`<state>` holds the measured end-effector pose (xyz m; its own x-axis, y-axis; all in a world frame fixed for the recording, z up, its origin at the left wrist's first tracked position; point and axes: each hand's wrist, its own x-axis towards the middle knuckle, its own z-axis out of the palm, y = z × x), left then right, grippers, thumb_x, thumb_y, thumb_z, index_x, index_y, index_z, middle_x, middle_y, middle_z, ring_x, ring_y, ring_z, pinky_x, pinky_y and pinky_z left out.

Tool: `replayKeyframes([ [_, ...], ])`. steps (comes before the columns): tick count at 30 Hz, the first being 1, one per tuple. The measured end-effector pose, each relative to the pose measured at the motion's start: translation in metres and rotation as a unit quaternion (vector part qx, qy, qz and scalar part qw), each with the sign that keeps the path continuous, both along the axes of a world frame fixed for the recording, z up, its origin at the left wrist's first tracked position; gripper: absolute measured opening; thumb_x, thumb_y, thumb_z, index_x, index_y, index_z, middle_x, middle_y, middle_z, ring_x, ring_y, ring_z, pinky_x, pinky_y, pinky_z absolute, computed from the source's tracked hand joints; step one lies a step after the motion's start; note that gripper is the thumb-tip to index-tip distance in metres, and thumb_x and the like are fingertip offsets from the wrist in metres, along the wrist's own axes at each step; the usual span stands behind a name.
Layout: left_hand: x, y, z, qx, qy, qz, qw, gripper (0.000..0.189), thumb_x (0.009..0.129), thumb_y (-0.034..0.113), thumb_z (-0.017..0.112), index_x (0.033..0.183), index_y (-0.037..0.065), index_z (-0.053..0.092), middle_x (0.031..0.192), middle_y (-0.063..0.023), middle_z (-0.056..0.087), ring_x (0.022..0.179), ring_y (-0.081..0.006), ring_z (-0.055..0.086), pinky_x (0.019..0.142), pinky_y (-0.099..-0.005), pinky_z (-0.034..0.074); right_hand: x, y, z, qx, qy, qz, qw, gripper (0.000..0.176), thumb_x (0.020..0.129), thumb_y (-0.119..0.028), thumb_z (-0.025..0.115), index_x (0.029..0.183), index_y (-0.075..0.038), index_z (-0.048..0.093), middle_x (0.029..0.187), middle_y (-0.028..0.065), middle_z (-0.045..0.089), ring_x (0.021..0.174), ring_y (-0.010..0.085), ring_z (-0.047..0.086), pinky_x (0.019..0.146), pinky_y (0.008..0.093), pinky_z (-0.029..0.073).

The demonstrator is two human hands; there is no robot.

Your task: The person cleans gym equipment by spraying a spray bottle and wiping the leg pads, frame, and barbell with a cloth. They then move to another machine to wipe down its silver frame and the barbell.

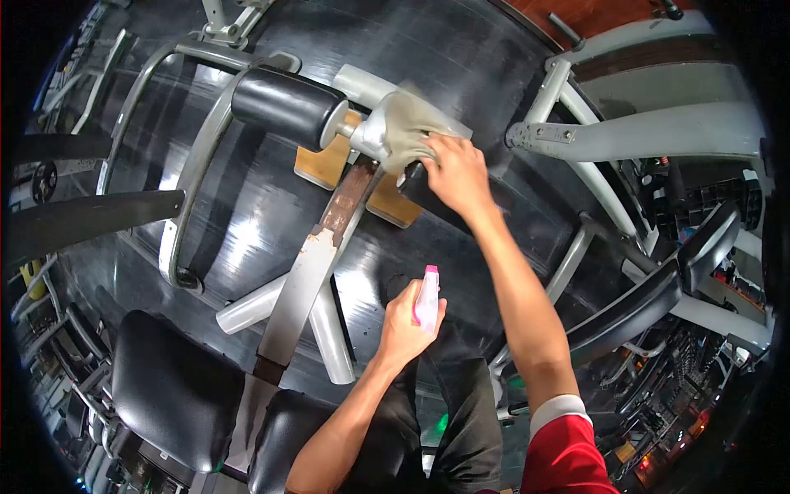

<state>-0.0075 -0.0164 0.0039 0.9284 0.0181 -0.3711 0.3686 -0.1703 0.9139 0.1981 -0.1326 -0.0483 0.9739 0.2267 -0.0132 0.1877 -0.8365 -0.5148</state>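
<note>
My right hand (pixel 457 174) is closed on a pale grey-beige cloth (pixel 406 136) and presses it over the metal joint at the top of a gym machine's post. Beside that joint sticks out a black padded roller (pixel 288 105); another dark pad is partly hidden beneath my right hand. Lower down and closer to my body, my left hand (pixel 405 328) grips a spray bottle with a pink and white trigger head (pixel 428 298). Most of the bottle's body is hidden by the fingers.
The machine's grey beam (pixel 300 296), with a worn brown patch, runs down to black seat pads (pixel 177 391). Wooden footplates (pixel 325 162) flank its far end. Curved metal tubing (pixel 197 177) stands left, and a white-framed machine (pixel 625 132) stands right, above black flooring.
</note>
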Motion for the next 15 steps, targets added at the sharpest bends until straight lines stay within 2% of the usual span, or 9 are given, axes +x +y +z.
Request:
replayKeyframes([
  [1,0.001,0.000,0.000,0.001,0.000,-0.003,1.000,0.021,0.082,0.005,0.072,0.098,0.002,0.059,0.081,-0.0108,0.067,0.075,-0.0175,0.069,0.068,-0.0298,0.053,-0.002,0.007,-0.002,-0.066,-0.004,0.005,0.998,0.032,0.088,-0.021,0.065,0.118,-0.011,0.064,0.117,0.0101,0.065,0.112,0.0334,0.057,0.098,0.0428,0.043],
  [2,0.001,0.000,0.001,-0.005,-0.002,0.007,1.000,0.021,0.082,0.005,0.072,0.098,0.002,0.059,0.082,-0.0102,0.067,0.075,-0.0171,0.069,0.069,-0.0296,0.053,-0.003,0.004,-0.005,-0.066,-0.035,0.002,0.997,0.031,0.088,-0.022,0.065,0.117,-0.010,0.063,0.112,0.0110,0.066,0.105,0.0324,0.060,0.092,0.0427,0.046],
  [6,0.000,0.001,-0.008,-0.001,-0.017,0.038,0.999,0.021,0.082,0.004,0.072,0.098,0.002,0.059,0.082,-0.0088,0.068,0.076,-0.0159,0.068,0.069,-0.0291,0.053,-0.019,-0.032,-0.002,-0.055,-0.036,-0.014,0.998,0.031,0.089,-0.023,0.063,0.116,-0.008,0.063,0.110,0.0127,0.067,0.102,0.0335,0.061,0.089,0.0439,0.048],
  [9,0.001,0.002,-0.004,-0.008,-0.013,0.036,0.999,0.021,0.082,0.004,0.072,0.099,0.002,0.059,0.083,-0.0085,0.068,0.077,-0.0154,0.068,0.070,-0.0291,0.053,-0.034,-0.075,0.002,-0.134,0.039,-0.076,0.987,0.030,0.092,-0.027,0.060,0.112,-0.005,0.062,0.107,0.0159,0.066,0.099,0.0359,0.062,0.085,0.0465,0.050],
  [11,0.001,0.002,-0.004,-0.012,-0.005,0.036,0.999,0.021,0.082,0.004,0.072,0.099,0.002,0.059,0.084,-0.0085,0.068,0.077,-0.0153,0.068,0.071,-0.0291,0.053,-0.042,-0.107,-0.003,-0.131,0.086,-0.118,0.981,0.039,0.096,-0.036,0.055,0.123,-0.008,0.060,0.114,0.0189,0.065,0.107,0.0375,0.061,0.091,0.0473,0.049],
  [13,-0.002,0.000,-0.003,-0.016,0.005,0.031,0.999,0.021,0.082,0.004,0.072,0.099,0.002,0.059,0.084,-0.0084,0.068,0.078,-0.0151,0.068,0.071,-0.0291,0.053,-0.033,-0.127,0.002,-0.144,0.239,-0.197,0.940,0.044,0.097,-0.038,0.052,0.130,-0.010,0.058,0.123,0.0206,0.062,0.115,0.0380,0.058,0.095,0.0455,0.047],
  [15,-0.003,-0.002,-0.005,-0.042,0.019,0.037,0.998,0.023,0.083,0.007,0.072,0.099,-0.001,0.057,0.089,-0.0177,0.067,0.080,-0.0332,0.069,0.071,-0.0363,0.053,-0.024,-0.163,-0.020,-0.120,0.285,-0.185,0.933,0.045,0.097,-0.039,0.052,0.131,-0.010,0.057,0.124,0.0208,0.062,0.116,0.0381,0.057,0.096,0.0440,0.047],
])
